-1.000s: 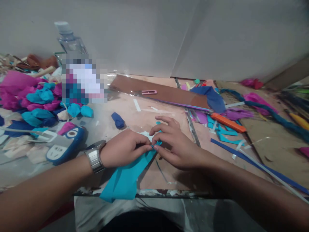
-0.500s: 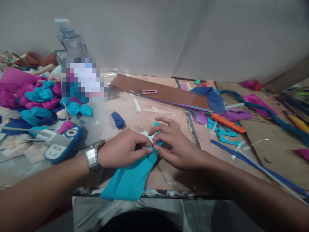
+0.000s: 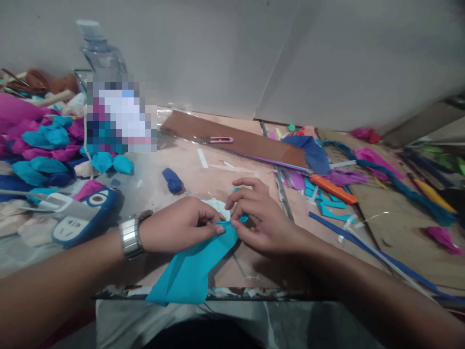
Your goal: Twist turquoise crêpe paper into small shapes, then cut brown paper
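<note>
A strip of turquoise crepe-like paper (image 3: pixel 196 271) runs from my fingers down over the table's front edge. My left hand (image 3: pixel 178 225), with a metal watch at the wrist, pinches its upper edge between thumb and fingers. Close beside it, my right hand (image 3: pixel 259 218) pinches the strip's right end, where a small turquoise bit sticks out past the fingertips. A white round piece (image 3: pixel 216 206) lies just behind the fingers, partly hidden by them. Beyond my left hand rests a small dark blue paper bundle (image 3: pixel 172 180).
Pink, turquoise and blue paper bundles (image 3: pixel 47 135) heap at the left, near a blue-and-white glue gun-like device (image 3: pixel 87 218) and a plastic bottle (image 3: pixel 103 53). Pink thread snips (image 3: pixel 220 139) lie on a brown sheet (image 3: pixel 240 138). An orange cutter (image 3: pixel 333 189) and paper scraps lie right.
Both hands stay close together on the turquoise strip, their pinch shifting slightly. More of the white round piece shows behind them. The whole view has shifted a little.
</note>
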The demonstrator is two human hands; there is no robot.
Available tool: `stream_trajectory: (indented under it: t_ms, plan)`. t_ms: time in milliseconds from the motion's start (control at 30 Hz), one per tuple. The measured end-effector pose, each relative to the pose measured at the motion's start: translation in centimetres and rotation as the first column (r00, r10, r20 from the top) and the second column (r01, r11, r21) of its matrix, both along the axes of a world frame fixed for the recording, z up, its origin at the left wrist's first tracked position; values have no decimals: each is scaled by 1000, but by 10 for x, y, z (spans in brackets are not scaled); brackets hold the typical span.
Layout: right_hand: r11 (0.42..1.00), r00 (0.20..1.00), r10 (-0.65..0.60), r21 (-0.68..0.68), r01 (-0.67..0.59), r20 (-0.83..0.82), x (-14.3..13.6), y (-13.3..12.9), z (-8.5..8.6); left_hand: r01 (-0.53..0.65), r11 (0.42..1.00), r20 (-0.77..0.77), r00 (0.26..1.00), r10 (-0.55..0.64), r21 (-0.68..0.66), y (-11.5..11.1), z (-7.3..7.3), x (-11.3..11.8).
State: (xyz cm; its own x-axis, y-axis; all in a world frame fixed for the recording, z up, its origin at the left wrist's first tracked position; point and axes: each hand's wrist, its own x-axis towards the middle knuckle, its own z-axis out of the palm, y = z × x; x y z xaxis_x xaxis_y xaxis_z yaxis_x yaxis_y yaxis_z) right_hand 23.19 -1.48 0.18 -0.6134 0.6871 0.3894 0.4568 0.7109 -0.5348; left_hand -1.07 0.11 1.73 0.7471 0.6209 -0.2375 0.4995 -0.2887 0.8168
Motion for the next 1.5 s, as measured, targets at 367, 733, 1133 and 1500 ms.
stream_trajectory:
  t_ms: [367,733,1133,1500]
  plan:
    - [999,997,31,13,-32,67,0,-1,3,30,997,16,999,-28,-78,5,-4,-1]
    - [975,999,11,220,-21,44,1,2,1,90,979,73,994,-77,-184,5,-6,-3]
    - [951,997,5,308,-27,71,2,3,0,113,976,118,989,-92,-184,4,-6,-1]
    - [953,998,2,301,-23,69,0,1,0,36,998,67,997,-39,41,-4,-1,6]
